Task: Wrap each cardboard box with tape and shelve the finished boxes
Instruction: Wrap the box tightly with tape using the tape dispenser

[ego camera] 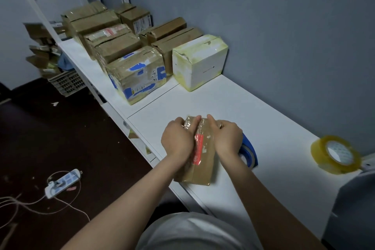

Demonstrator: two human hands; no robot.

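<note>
Pressing with both thumbs (195, 122) side by side on the top face of the small cardboard box (203, 170), at its far end, right on the glossy tape strip. Curling the other fingers (179, 123) down over the box's long sides, so gripping it with the left hand (177, 141) on its left flank and the right hand (227, 138) on its right flank. Resting the box flat on the white table (274, 119), near the front edge, long axis pointing away from the body.

Judging by that grip: smoothing tape down, mid-wrap. To do it well, slide the thumbs outward from the middle of the strip toward the box's edges, chasing out bubbles and wrinkles. Fold the tape firmly over the far corner before releasing. Pin the box with the curled fingers so as not to skid it on the slick tabletop.

Just right of the box, partly behind the right wrist: a blue tape dispenser (249, 148), handy for the next strip. Well to the right of the box: a clear tape roll (335, 154). Beyond the box, farther along the table: a white box with yellowed tape (199, 63), a blue-marked box (138, 75) and rows of brown taped boxes (113, 46). No view of the small box's underside; extent of the wrap there impossible to judge.
</note>
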